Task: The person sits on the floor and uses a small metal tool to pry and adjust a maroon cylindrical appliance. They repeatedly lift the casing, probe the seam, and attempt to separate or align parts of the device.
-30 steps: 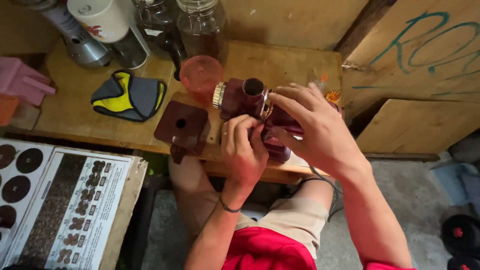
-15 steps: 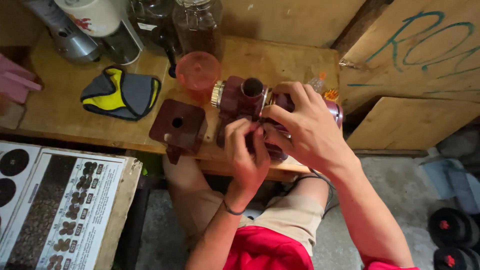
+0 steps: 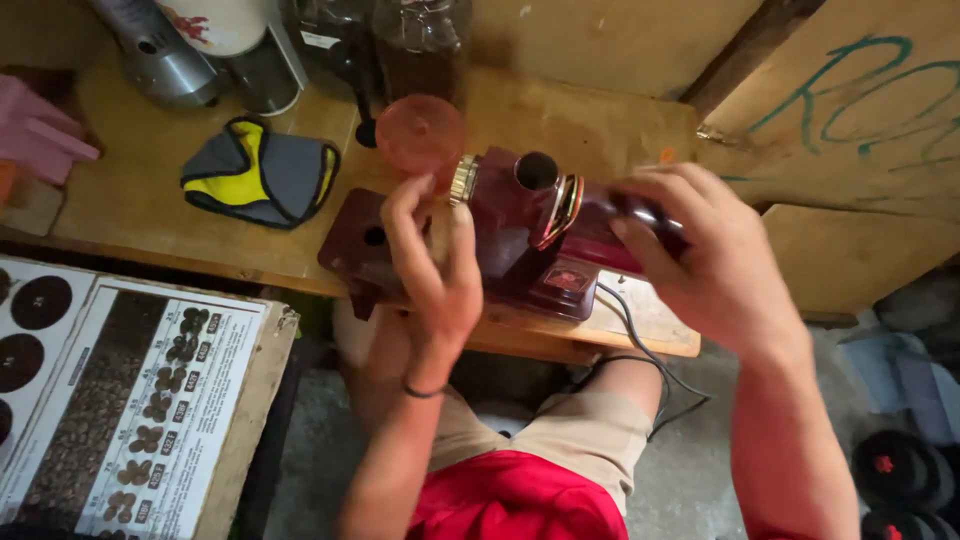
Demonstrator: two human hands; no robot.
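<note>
While your left hand (image 3: 432, 270) hovers spread beside the grinder's (image 3: 530, 235) brass ring, fingers loose and pinching nothing, your right hand (image 3: 700, 255) wraps the rear of its dark red body. It lies on its side on the worktop (image 3: 160, 200) between your hands, near the front edge. Likely heavy, rigid and glossy, so hold the body, not the cord (image 3: 640, 345). Open room lies left of your left hand, before the mask (image 3: 262, 172).
</note>
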